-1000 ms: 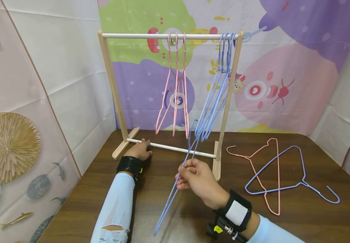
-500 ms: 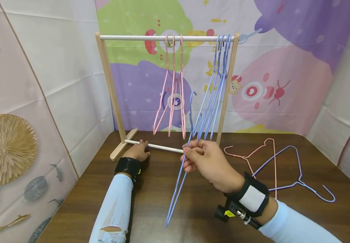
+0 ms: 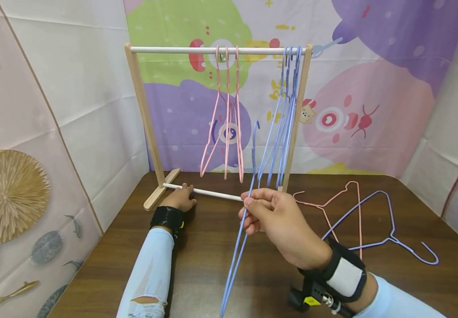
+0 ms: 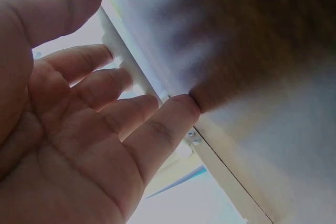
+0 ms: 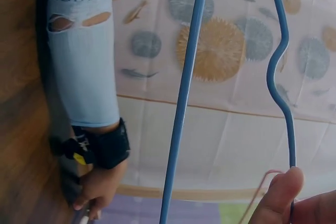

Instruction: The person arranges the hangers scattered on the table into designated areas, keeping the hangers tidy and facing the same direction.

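In the head view my right hand (image 3: 280,221) pinches a blue clothes hanger (image 3: 254,150) between thumb and fingers, its hook pointing up below the top rail. The right wrist view shows that hanger's blue wire (image 5: 183,98) up close. My left hand (image 3: 180,198) rests on the rack's lower white bar (image 3: 213,193), near the left foot. Its fingers look relaxed and extended against the bar in the left wrist view. On the rack's top rail (image 3: 173,50) hang several pink hangers (image 3: 238,106) in the middle and several blue hangers (image 3: 282,73) at the right end.
On the brown table (image 3: 197,274), to the right, lie a pink hanger (image 3: 359,207) and a blue hanger (image 3: 392,216), overlapping. Wooden posts (image 3: 145,110) hold up the rack at both ends. A patterned cloth (image 3: 372,88) stands behind it.
My right hand has moved up and to the right with the blue hanger, so its hook is higher. My left hand stays on the lower bar. The view has shifted slightly.
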A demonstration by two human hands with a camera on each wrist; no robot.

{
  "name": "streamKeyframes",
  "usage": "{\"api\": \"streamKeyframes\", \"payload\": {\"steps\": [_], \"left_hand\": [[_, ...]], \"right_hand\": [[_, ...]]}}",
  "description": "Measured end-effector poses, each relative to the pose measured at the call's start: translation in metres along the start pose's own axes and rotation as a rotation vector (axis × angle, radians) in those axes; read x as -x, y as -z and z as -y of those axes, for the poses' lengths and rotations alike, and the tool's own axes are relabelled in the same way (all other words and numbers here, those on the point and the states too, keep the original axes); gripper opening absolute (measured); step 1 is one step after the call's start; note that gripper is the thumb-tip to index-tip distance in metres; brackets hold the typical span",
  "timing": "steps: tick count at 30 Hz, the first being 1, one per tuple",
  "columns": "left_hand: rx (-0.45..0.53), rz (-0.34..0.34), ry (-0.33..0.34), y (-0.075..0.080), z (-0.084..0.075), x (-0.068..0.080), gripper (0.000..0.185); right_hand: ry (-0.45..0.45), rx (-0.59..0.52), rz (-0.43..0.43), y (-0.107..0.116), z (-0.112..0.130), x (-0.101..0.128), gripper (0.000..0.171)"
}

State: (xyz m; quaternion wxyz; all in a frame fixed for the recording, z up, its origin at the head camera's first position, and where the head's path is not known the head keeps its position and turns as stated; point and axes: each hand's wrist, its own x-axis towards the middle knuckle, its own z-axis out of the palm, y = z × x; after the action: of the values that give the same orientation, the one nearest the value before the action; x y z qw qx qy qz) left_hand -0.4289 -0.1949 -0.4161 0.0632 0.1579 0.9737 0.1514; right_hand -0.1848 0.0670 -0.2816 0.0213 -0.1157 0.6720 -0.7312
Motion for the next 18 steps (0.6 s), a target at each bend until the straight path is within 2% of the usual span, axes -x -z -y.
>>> {"api": "streamKeyframes", "payload": {"steps": [3,4,10,11,18], "left_hand": [[0.004,0.005,-0.001,0.001,0.001,-0.001,0.065],[0.000,-0.008,-0.018,-0.003,0.007,-0.005,0.065],[0.000,-0.004,-0.017,-0.004,0.008,-0.007,0.066],[0.001,0.009,0.000,0.000,0.002,-0.003,0.066],[-0.010,-0.001,0.006,-0.001,0.000,0.000,0.065]], "right_hand": [[0.022,0.007,0.008,0.000,0.007,0.001,0.026],[0.030,0.011,0.012,0.000,0.011,0.000,0.026],[0.086,0.035,0.018,0.006,0.034,-0.005,0.025],[0.092,0.034,0.020,0.007,0.039,-0.007,0.025],[0.109,0.049,0.012,0.015,0.068,-0.032,0.019]]}}
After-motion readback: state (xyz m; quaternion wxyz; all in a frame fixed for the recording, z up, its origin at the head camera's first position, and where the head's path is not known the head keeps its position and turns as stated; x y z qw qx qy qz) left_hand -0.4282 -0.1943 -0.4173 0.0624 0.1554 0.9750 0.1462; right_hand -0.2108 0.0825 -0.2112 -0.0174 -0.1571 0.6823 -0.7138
